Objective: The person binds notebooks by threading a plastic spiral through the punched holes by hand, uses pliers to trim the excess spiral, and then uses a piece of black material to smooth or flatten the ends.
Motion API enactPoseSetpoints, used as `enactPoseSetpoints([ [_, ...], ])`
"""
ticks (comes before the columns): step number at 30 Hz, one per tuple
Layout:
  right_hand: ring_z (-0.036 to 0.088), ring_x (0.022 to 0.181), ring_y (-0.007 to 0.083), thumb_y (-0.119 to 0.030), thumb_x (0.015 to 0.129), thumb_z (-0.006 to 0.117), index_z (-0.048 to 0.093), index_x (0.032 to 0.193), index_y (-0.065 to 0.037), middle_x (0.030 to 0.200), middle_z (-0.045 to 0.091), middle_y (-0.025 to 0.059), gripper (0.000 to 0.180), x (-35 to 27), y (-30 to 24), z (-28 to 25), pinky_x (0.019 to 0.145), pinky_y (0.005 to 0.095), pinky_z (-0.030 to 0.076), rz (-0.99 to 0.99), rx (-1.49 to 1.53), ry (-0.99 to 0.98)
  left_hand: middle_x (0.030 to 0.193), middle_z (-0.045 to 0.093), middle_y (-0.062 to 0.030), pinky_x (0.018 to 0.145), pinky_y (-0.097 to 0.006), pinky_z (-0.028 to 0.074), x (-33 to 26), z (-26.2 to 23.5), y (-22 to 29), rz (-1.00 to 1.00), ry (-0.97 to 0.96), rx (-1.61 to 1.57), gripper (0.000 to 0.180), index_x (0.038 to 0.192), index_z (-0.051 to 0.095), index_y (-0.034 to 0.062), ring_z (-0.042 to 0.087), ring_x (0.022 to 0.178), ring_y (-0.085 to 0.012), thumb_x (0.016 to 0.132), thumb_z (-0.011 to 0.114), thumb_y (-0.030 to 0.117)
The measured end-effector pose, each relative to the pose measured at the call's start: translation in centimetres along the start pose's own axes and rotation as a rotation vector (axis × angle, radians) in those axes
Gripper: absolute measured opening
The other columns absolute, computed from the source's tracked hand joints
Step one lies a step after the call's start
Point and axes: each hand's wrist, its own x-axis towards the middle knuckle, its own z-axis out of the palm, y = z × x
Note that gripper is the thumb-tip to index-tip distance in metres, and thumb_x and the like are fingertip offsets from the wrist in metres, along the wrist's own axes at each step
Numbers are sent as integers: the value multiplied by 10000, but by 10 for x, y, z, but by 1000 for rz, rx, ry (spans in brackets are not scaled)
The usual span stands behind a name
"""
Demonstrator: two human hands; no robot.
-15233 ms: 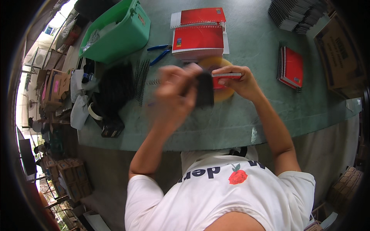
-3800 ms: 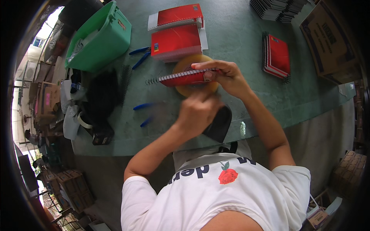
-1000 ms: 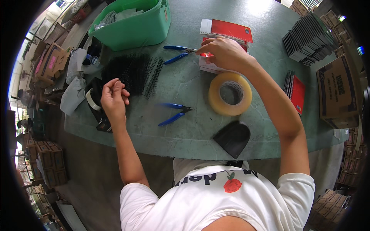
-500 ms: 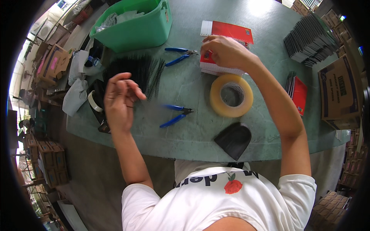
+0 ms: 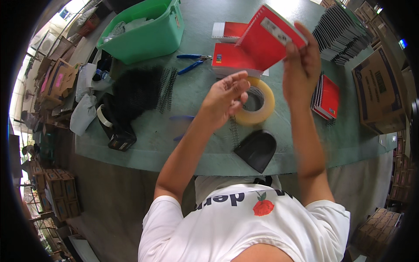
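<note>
My right hand (image 5: 301, 65) grips a red-covered notebook (image 5: 273, 41) by its right edge, raised and tilted above the table. Punched holes run along the notebook's left edge. Lower and to the left, my left hand (image 5: 226, 99) has its fingers curled together. A thin dark spiral binding coil (image 5: 235, 133) hangs below those fingers, seemingly pinched in them. Under the raised notebook lies a stack of red notebooks (image 5: 231, 54). A roll of clear tape (image 5: 264, 111) sits partly behind my left hand. Dark spiral coils (image 5: 165, 89) are heaped at the left.
Blue-handled cutters (image 5: 192, 63) lie near a green bin (image 5: 144, 46); a second pair is mostly behind my left forearm. A black rounded piece (image 5: 258, 150) rests by the near edge. Bound notebooks (image 5: 327, 96), a tall spiral-bound stack (image 5: 345, 35) and a carton (image 5: 379, 89) stand right.
My right hand has lifted a red notebook off the stack and moved right. My left hand has come from the coil heap toward the middle, a coil now hanging beneath it.
</note>
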Motion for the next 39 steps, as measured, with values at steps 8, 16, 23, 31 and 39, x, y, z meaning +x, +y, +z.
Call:
enactPoseSetpoints([
  [8,595,845,97,16,787,682,595,1011,3,928,643,52,240,-66,23,-75,748,221,485,495,70,-294,607,516,13,361,-197,262,-7,-23,-5,91,155,666,164,893,622,17,409,432,-25,779,710,95],
  [16,603,818,95,-19,713,755,656,948,11,895,666,50,257,-72,43,-54,725,232,502,510,-2,-472,632,522,8,387,-208,333,-23,-35,-22,292,224,860,261,968,623,9,451,476,-39,810,710,197],
  [23,611,845,113,-25,717,749,680,991,6,912,676,58,285,-63,38,-58,769,236,495,700,-29,-485,673,546,5,510,-216,403,-47,-30,7,265,270,989,276,1004,626,1,480,559,-54,872,642,243],
  [31,611,919,131,-3,774,682,655,1070,-2,1009,669,68,297,-59,46,-65,836,267,502,600,20,-593,730,599,-32,585,-219,428,-59,-23,7,433,230,1177,263,986,633,13,531,643,-72,893,611,257],
  [39,614,893,114,-51,747,712,665,1068,-27,994,678,70,325,-57,42,-65,827,262,499,557,11,-729,726,606,-71,588,-236,442,-45,-26,-4,642,205,1255,253,969,633,-10,551,638,-102,912,575,230],
])
